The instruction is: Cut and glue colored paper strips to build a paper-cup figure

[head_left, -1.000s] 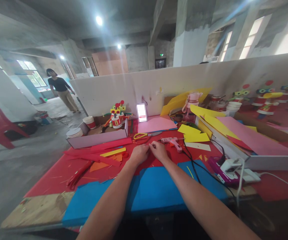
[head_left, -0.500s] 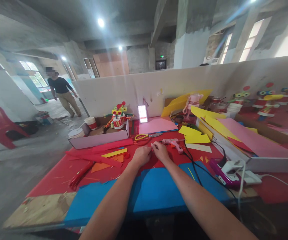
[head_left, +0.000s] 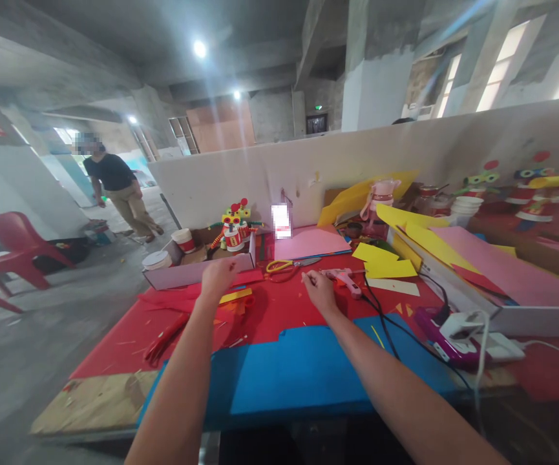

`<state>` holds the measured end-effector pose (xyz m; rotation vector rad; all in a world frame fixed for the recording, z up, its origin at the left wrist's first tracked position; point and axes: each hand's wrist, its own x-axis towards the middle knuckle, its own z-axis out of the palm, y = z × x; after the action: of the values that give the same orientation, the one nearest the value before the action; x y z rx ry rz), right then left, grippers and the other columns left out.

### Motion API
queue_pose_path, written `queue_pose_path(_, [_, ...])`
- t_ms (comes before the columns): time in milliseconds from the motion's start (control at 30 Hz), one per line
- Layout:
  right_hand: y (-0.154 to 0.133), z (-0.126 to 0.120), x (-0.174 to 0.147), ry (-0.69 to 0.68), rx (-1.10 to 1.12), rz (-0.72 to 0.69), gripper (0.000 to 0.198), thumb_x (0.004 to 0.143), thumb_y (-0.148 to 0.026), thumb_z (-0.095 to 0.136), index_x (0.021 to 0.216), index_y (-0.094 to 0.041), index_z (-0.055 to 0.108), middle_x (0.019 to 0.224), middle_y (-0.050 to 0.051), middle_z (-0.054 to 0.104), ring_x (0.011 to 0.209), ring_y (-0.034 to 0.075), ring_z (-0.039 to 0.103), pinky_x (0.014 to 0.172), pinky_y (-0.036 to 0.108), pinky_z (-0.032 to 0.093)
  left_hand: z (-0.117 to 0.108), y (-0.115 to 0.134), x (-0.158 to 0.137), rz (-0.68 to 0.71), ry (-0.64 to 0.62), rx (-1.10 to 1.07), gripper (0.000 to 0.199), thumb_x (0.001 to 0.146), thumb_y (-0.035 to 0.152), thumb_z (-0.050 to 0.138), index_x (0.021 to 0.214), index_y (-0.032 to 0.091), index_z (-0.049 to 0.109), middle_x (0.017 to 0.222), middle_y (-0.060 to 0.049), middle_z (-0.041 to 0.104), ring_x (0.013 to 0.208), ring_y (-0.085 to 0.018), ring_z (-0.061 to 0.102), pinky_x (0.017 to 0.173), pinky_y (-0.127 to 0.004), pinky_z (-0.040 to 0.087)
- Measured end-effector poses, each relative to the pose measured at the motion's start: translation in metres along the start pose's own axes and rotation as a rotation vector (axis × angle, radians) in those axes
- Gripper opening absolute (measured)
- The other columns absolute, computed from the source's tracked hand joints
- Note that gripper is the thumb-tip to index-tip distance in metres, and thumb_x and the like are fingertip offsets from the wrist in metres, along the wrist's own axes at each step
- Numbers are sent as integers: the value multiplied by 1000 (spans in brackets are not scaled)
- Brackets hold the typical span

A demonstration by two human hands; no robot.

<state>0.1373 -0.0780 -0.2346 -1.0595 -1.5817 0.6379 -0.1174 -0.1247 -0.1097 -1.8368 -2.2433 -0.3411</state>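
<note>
My left hand (head_left: 218,279) is raised over the red paper strips (head_left: 175,298), beside the white box (head_left: 199,271) with the paper-cup robot figures (head_left: 233,234). Its fingers are curled together; whatever they may hold is too small to make out. My right hand (head_left: 320,292) hovers above the red table covering (head_left: 279,303), just left of the pink glue gun (head_left: 348,280). Thumb and forefinger are pinched, and I cannot see clearly what is between them. Yellow-handled scissors (head_left: 282,265) lie beyond the two hands. Blue sheets (head_left: 260,374) lie under my forearms.
Yellow paper pieces (head_left: 388,261) and a pink sheet (head_left: 312,243) lie farther back. A purple power strip (head_left: 446,339) with cables is at the right. A white partition (head_left: 201,174) runs behind the table. A person (head_left: 117,184) walks at the left.
My hands were together at the middle; the left has moved away to the left, towards the white box. My right hand has stayed near the glue gun. The view has shifted slightly.
</note>
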Motion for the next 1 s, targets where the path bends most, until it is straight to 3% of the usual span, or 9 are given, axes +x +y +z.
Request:
queue_pose_path(133, [1, 0, 1, -1, -15, -12, 33, 87, -44, 44, 62, -21, 50, 55, 0, 55, 52, 15, 48, 52, 25, 33, 9, -25, 4, -87, 39, -2, 31, 84, 29, 44, 96, 23, 71, 92, -7, 73, 86, -23, 65, 66, -28, 42])
queue_pose_path(333, [1, -4, 1, -7, -54, -29, 35, 87, -45, 44, 61, -22, 46, 52, 0, 53, 50, 14, 45, 50, 25, 29, 52, -15, -8, 143, -11, 56, 46, 80, 17, 44, 121, 27, 62, 119, -5, 67, 109, -24, 58, 88, -33, 44])
queue_pose_path(400, [1, -5, 0, -6, -68, -38, 36, 87, -46, 44, 61, -22, 46, 52, 0, 53, 50, 14, 45, 50, 25, 29, 59, -12, -8, 141, -24, 78, 54, 77, 12, 44, 127, 28, 58, 125, -5, 64, 114, -26, 55, 90, -37, 44])
queue_pose_path(833, [-4, -6, -2, -25, -72, -36, 36, 86, -46, 44, 58, -22, 43, 48, -1, 51, 48, 14, 44, 49, 26, 28, 59, -8, -8, -4, -127, 93, 55, 73, 12, 46, 123, 29, 61, 121, -7, 66, 113, -29, 57, 89, -43, 43])
queue_pose_path(1000, [-4, -6, -3, -27, -61, -24, 35, 86, -46, 43, 60, -22, 46, 51, 0, 54, 50, 15, 48, 49, 26, 30, 56, -10, -6, -49, -85, 131, 41, 87, 19, 36, 112, 24, 67, 108, -11, 70, 103, -27, 61, 87, -41, 42])
